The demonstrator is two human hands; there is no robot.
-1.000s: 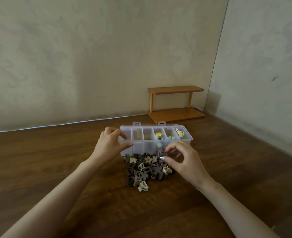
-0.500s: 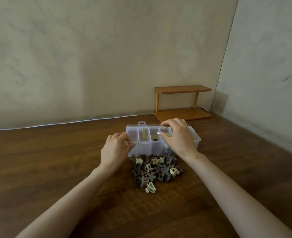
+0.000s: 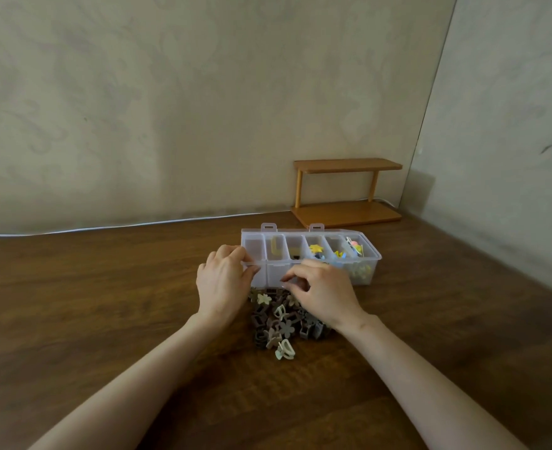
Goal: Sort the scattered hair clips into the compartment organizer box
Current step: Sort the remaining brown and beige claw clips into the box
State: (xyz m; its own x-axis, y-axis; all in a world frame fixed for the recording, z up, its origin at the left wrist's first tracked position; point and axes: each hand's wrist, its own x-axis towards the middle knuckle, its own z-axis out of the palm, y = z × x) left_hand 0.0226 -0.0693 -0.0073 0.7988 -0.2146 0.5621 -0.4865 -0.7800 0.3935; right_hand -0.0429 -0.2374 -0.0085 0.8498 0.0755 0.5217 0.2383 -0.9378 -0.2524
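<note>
- While my left hand (image 3: 224,280) grips the near left corner of the clear plastic compartment organizer box (image 3: 252,246), thumb on its near wall and fingers curled over the rim, the box should hold steady; I judge that grip worth keeping firm, so nothing slides on the dark wooden table (image 3: 105,303).
- My right hand (image 3: 325,292) hovers over the far edge of the pile of small brown and beige flower-shaped hair clips (image 3: 279,323); its fingers (image 3: 295,277) are curled, with thumb and forefinger tips drawn close together just at the box's near wall; whether a clip sits between them I cannot tell.
- To do this step well, I would pinch a single clip by its body, lift it clear of its neighbours, then carry it over the rim and let go low inside one compartment; a careless snatch could drag several clips along.
- The pile lies touching the near side of the box, between my two wrists and partly under my right palm; one pale beige claw clip (image 3: 285,349) sits alone at its near edge.
- Several compartments towards the right already hold yellow, blue and pink clips; the far left one looks bare.
</note>
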